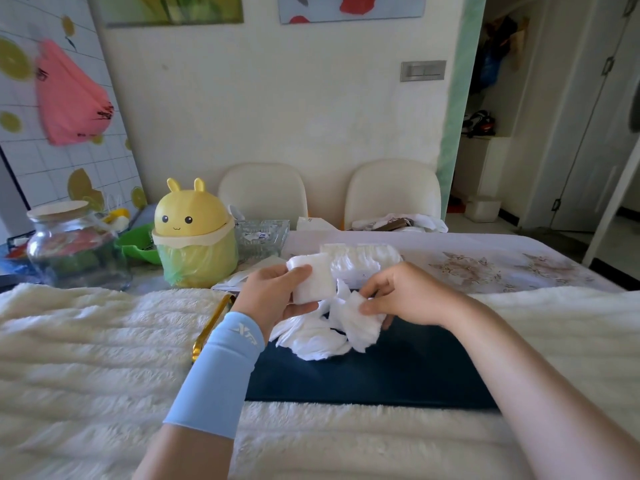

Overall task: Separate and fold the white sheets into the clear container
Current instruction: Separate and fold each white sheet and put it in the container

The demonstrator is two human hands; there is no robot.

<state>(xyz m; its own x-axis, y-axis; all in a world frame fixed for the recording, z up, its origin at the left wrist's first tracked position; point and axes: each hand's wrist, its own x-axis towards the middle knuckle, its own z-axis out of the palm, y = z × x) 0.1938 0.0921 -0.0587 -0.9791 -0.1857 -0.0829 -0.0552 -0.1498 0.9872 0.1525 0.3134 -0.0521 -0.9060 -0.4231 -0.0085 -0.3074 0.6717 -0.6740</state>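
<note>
My left hand (pixel 273 292) grips a small folded white sheet (pixel 313 278), held up above the dark blue mat (pixel 381 372). My right hand (pixel 405 294) pinches a crumpled white sheet (pixel 362 323) at the top of a loose pile of white sheets (pixel 311 337) lying on the mat. Just beyond both hands stands the clear container (pixel 363 259) with folded white sheets stacked inside. A light blue sleeve covers my left forearm.
A yellow bunny-shaped bin (pixel 192 233) with a plastic liner stands at the left. A glass jar (pixel 74 247), a green bowl (pixel 138 245) and a glass dish (pixel 261 237) sit nearby. Gold tongs (pixel 209 327) lie on the fluffy white cover. Two cream chairs (pixel 393 192) stand behind the table.
</note>
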